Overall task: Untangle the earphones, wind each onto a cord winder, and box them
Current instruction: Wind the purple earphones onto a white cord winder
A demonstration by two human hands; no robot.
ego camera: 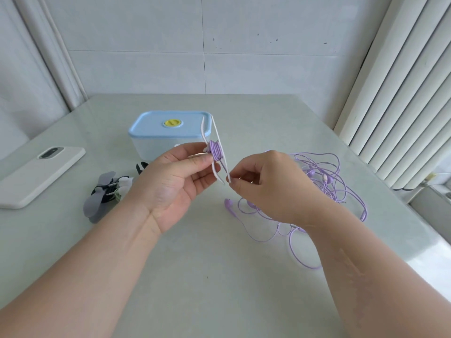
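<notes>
Above the table [219, 289], left hand [170, 186] clenched on purple-wound cord winder [216, 152], right hand [266, 186] pinching its tip.

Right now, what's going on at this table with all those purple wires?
A person is winding purple earphones onto a white cord winder. The left hand holds the winder, already wrapped with several turns of cord, while the right hand pinches its lower tip. A loose purple tangle lies on the table to the right. Spare winders wait at left, beside a phone. The blue-lidded box is shut.
</notes>
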